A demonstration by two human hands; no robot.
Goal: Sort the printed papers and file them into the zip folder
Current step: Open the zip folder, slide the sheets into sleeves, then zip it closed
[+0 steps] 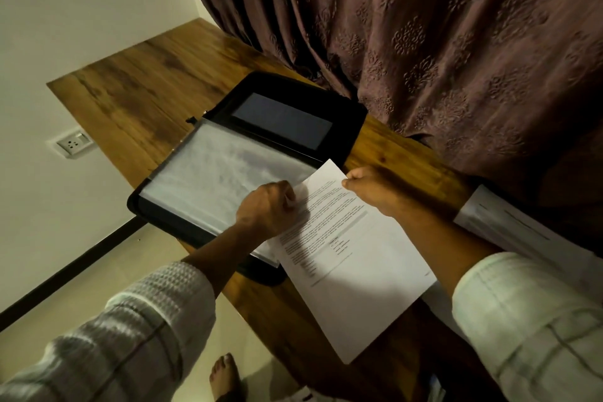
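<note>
left hand [267, 206] curling on sleeve [222, 179] edge, seemingly pinching it. right hand [368, 186] pinching paper [352, 264] far corner. paper lying between hands, long axis slanting toward sleeve mouth, leading edge touching left fingers. folder [342, 114] lying open, left of both hands.

The lines on the printed sheet [352, 258] are too small for us to read. The left hand [266, 210] curls its fingertips out of sight where the clear sleeve [222, 173] meets that sheet, so we cannot tell which it grips. The zip folder [342, 127] has its near corner hidden under forearm and sheet. Toward the table's [137, 98] right end, a second paper stack [509, 228] lies partly under the right forearm and is cut by the picture's edge.
</note>
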